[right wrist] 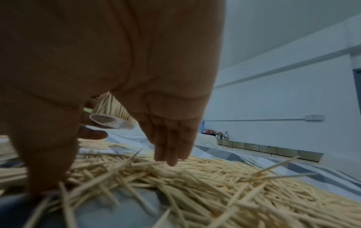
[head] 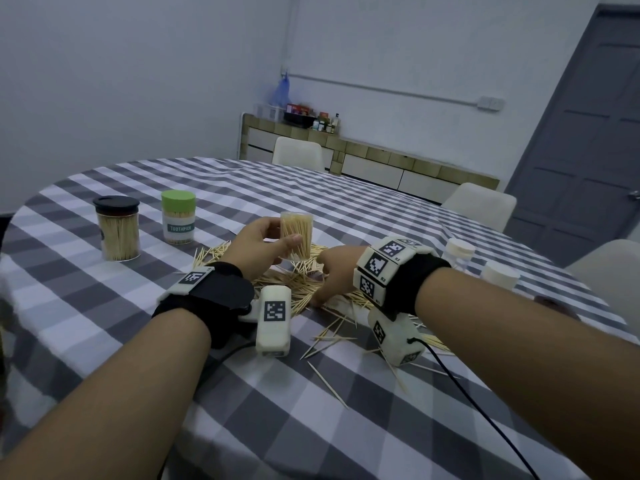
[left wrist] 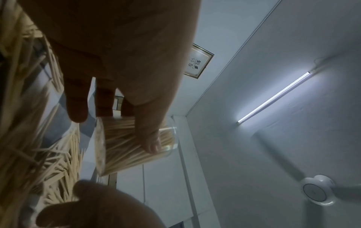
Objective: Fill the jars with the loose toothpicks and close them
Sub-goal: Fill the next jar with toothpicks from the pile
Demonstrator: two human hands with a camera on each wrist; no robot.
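Observation:
My left hand grips a clear lidless jar packed with toothpicks and holds it upright above the loose toothpick pile. In the left wrist view the thumb lies across the jar, with the fingers behind it. My right hand reaches down into the pile just right of the jar. Its fingers are fairly straight and touch the toothpicks. The thumb is spread apart on the cloth. Nothing shows pinched in the right hand.
A black-lidded jar and a green-lidded jar, both full, stand at the left. Two white-lidded jars stand at the right. Stray toothpicks lie toward me on the checked tablecloth. White chairs ring the far edge.

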